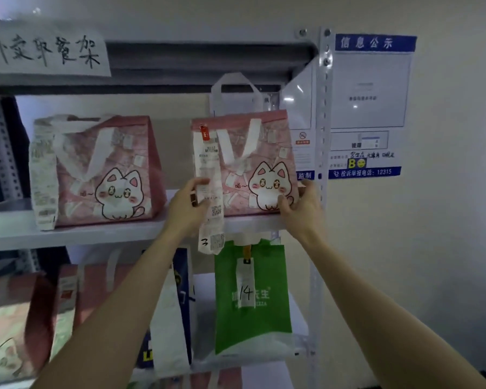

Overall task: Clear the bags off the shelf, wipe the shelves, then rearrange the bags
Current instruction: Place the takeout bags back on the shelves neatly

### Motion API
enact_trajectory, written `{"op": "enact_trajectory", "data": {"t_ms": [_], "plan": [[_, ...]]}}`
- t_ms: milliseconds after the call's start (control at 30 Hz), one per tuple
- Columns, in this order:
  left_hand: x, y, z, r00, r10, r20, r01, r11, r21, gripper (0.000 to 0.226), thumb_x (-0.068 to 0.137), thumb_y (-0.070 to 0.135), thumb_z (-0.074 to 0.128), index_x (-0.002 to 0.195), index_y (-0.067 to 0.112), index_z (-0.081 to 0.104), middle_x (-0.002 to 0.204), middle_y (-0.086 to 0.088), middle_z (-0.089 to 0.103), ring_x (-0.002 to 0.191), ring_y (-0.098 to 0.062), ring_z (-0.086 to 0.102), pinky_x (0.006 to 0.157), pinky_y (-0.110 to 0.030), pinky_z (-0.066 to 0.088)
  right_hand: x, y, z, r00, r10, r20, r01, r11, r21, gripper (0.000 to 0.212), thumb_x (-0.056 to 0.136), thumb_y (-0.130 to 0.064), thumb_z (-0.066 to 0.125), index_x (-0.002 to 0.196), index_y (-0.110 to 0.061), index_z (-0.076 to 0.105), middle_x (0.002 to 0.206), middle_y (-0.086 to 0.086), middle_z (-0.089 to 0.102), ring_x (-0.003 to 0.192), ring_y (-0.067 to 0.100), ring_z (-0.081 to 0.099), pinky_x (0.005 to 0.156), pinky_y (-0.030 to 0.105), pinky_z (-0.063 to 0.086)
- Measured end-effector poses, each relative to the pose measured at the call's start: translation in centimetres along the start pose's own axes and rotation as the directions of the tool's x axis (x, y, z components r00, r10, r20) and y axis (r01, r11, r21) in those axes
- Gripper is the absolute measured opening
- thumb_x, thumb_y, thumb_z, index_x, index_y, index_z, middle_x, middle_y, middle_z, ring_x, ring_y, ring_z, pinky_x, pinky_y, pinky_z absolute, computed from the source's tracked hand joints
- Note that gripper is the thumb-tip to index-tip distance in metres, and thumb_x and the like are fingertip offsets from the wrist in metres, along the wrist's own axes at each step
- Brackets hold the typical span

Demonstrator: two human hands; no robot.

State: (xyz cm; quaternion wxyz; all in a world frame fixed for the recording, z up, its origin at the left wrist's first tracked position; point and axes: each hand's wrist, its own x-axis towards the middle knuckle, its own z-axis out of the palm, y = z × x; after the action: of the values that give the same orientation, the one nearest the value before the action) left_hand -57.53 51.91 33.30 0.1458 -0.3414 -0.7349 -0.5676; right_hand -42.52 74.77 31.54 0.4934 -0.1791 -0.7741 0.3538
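A pink cat-print bag (253, 153) with a long white receipt stands at the right end of the upper grey shelf (96, 234). My left hand (188, 203) grips its lower left corner and my right hand (300, 206) grips its lower right corner. A second pink cat-print bag (101, 169) stands on the same shelf to the left, apart from my hands. Behind the held bag a white bag's handle (236, 82) sticks up. On the shelf below are a green bag (250, 299) tagged "14", a blue-and-white bag (174, 304) and more pink bags (20, 318).
The perforated metal upright (324, 136) of the rack stands just right of the held bag. A handwritten paper sign (45, 51) hangs on the top shelf's edge. A blue-and-white notice board (371, 108) is fixed to the wall at right.
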Motion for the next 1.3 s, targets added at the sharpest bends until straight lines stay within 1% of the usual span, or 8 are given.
{"op": "enact_trajectory", "data": {"t_ms": [200, 333, 500, 667, 867, 1067, 1233, 1300], "plan": [[-2.3, 0.5, -5.6, 0.969, 0.088, -0.230, -0.074, 0.995, 0.071, 0.040, 0.102, 0.004, 0.066, 0.131, 0.032, 0.064, 0.134, 0.012, 0.068, 0.119, 0.000, 0.065, 0.098, -0.021, 0.056, -3.8, -5.8, 2.0, 0.892, -0.381, -0.242, 0.405, 0.913, 0.057, 0.041, 0.100, -0.030, 0.063, 0.137, -0.016, 0.050, 0.126, -0.004, 0.058, 0.111, 0.000, 0.047, 0.102, 0.015, 0.037], [-4.1, -0.5, -11.5, 0.898, 0.183, -0.399, -0.124, 0.978, 0.168, 0.030, 0.104, 0.006, 0.064, 0.127, 0.026, 0.068, 0.125, 0.007, 0.070, 0.110, -0.007, 0.068, 0.084, -0.011, 0.056, -5.6, -12.0, 6.2, 0.907, -0.420, -0.007, 0.402, 0.863, 0.306, 0.034, 0.099, -0.032, 0.066, 0.129, -0.022, 0.052, 0.108, -0.010, 0.063, 0.095, 0.005, 0.062, 0.083, 0.029, 0.058], [-4.6, -3.9, -19.0, 0.745, 0.147, -0.651, 0.057, 0.958, 0.282, 0.041, 0.097, 0.026, 0.074, 0.134, 0.024, 0.057, 0.122, -0.006, 0.059, 0.109, -0.023, 0.062, 0.099, -0.046, 0.058, -7.4, -16.8, 14.0, 0.858, -0.429, 0.280, 0.360, 0.894, 0.267, 0.071, 0.095, -0.052, 0.071, 0.148, -0.017, 0.039, 0.138, 0.004, 0.055, 0.118, 0.022, 0.058, 0.090, 0.032, 0.048], [-2.8, -7.9, -25.3, 0.875, -0.081, -0.477, 0.186, 0.966, 0.178, 0.083, 0.093, 0.046, 0.079, 0.160, 0.042, 0.030, 0.159, -0.006, 0.039, 0.144, -0.026, 0.047, 0.118, -0.045, 0.043, -6.9, -17.8, 20.6, 0.893, -0.259, 0.368, 0.204, 0.962, 0.181, 0.106, 0.088, -0.051, 0.080, 0.160, -0.009, 0.016, 0.150, 0.018, 0.045, 0.137, 0.038, 0.048, 0.105, 0.046, 0.046], [-0.7, -12.5, -32.6, 0.995, -0.035, -0.097, 0.060, 0.961, 0.270, 0.059, 0.102, 0.029, 0.065, 0.150, 0.054, 0.041, 0.149, 0.008, 0.060, 0.093, -0.007, 0.068, 0.090, -0.039, 0.059, -8.5, -21.0, 28.1, 0.933, -0.124, 0.338, 0.082, 0.987, 0.137, 0.128, 0.085, -0.044, 0.085, 0.167, -0.017, -0.009, 0.153, 0.014, 0.052, 0.127, 0.029, 0.062, 0.101, 0.042, 0.052], [-1.3, -16.3, -45.0, 0.966, -0.130, -0.222, 0.170, 0.970, 0.171, 0.053, 0.092, 0.043, 0.047, 0.144, 0.046, 0.055, 0.149, 0.022, 0.053, 0.134, -0.011, 0.056, 0.103, -0.043, 0.052, -13.7, -29.2, 37.8, 0.912, -0.169, 0.373, 0.125, 0.982, 0.140, 0.131, 0.081, -0.062, 0.081, 0.166, -0.020, -0.010, 0.156, 0.015, 0.047, 0.125, 0.035, 0.061, 0.097, 0.040, 0.052], [-3.3, -19.2, -53.6, 0.960, -0.100, -0.260, 0.168, 0.952, 0.254, 0.033, 0.106, 0.043, 0.042, 0.129, 0.063, 0.054, 0.134, 0.022, 0.057, 0.103, 0.020, 0.057, 0.086, -0.020, 0.044, -18.4, -35.4, 43.8, 0.885, -0.207, 0.418, 0.126, 0.969, 0.213, 0.115, 0.081, -0.046, 0.087, 0.158, -0.037, 0.002, 0.141, 0.009, 0.059, 0.113, 0.031, 0.068, 0.089, 0.044, 0.060], [-3.9, -20.2, -55.7, 0.960, -0.094, -0.265, 0.170, 0.944, 0.281, 0.031, 0.109, 0.045, 0.038, 0.131, 0.062, 0.053, 0.139, 0.013, 0.057, 0.119, 0.009, 0.057, 0.097, -0.028, 0.044, -19.5, -36.9, 45.3, 0.880, -0.210, 0.427, 0.134, 0.970, 0.202, 0.116, 0.081, -0.034, 0.088, 0.159, -0.032, 0.002, 0.141, 0.011, 0.058, 0.115, 0.032, 0.067, 0.093, 0.049, 0.061]]}}
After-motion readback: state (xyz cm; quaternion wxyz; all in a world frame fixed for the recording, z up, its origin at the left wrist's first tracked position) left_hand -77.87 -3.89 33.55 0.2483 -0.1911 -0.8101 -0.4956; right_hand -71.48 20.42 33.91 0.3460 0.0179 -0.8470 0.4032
